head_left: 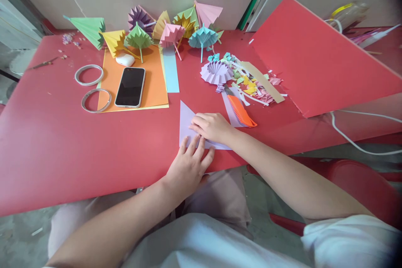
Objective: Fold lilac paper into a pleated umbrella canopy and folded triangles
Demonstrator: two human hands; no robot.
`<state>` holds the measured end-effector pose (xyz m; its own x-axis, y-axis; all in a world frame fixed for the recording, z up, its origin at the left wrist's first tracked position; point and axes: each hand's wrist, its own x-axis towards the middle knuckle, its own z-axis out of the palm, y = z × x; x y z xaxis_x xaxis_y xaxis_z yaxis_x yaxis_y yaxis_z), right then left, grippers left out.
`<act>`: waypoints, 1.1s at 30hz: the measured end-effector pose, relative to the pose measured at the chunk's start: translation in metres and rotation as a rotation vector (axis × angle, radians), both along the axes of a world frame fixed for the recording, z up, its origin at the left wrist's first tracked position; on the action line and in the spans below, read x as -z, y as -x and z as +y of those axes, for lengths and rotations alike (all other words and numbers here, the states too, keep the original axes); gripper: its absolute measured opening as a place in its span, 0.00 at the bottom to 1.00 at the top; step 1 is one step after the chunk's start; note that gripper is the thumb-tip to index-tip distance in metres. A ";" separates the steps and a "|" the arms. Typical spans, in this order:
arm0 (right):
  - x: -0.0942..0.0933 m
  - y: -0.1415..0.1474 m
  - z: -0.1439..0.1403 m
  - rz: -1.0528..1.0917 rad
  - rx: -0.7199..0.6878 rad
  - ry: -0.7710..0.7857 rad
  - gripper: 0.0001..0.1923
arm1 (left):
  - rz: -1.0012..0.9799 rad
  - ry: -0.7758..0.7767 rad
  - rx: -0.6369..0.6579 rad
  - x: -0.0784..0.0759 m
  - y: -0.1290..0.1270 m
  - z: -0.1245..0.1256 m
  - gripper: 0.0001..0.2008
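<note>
A lilac sheet of paper (186, 123), folded into a triangle, lies flat near the front edge of the red table. My left hand (192, 159) rests on its lower edge with the fingers spread. My right hand (213, 127) lies across the triangle, its fingers stretched to the left and pressing on the paper near my left fingertips. Both hands touch the paper, and neither is wrapped round anything. Part of the triangle is hidden beneath them. Just beyond my right hand are an orange comb-like tool (241, 111) and a lilac paper strip (228, 106).
Several folded paper umbrellas, such as a blue one (202, 38), stand along the back. A pleated lilac ring (216, 72) sits beside paper scraps (251, 88). Leftward are a phone (130, 87) on orange paper (157, 88) and two tape rolls (96, 100). A red board (323, 58) leans at right.
</note>
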<state>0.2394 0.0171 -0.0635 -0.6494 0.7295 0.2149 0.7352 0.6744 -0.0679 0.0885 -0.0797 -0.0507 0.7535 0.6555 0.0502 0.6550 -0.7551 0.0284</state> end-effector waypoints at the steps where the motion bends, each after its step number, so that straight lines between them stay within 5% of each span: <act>1: 0.000 0.000 0.000 -0.001 0.002 0.003 0.15 | -0.003 -0.002 0.000 0.000 0.000 0.000 0.33; 15: -0.001 0.002 -0.002 -0.008 0.016 -0.008 0.15 | -0.011 0.002 0.009 0.000 0.000 0.001 0.33; 20: -0.019 -0.005 -0.008 0.015 0.031 -0.069 0.11 | 0.001 0.014 0.018 0.000 0.001 0.001 0.34; 25: -0.034 -0.025 -0.057 0.149 0.101 -0.186 0.15 | -0.006 0.036 0.018 0.000 0.001 0.002 0.34; 29: -0.025 -0.028 -0.104 0.216 0.133 -0.180 0.17 | -0.024 0.049 0.014 0.001 0.001 0.001 0.33; 33: -0.015 -0.023 -0.122 0.219 0.198 -0.209 0.19 | -0.046 0.049 0.012 0.003 0.002 0.002 0.34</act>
<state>0.2622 -0.1045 -0.0489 -0.4215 0.7623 0.4912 0.8364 0.5361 -0.1143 0.0866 -0.0781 -0.0536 0.7590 0.6489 0.0527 0.6431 -0.7599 0.0950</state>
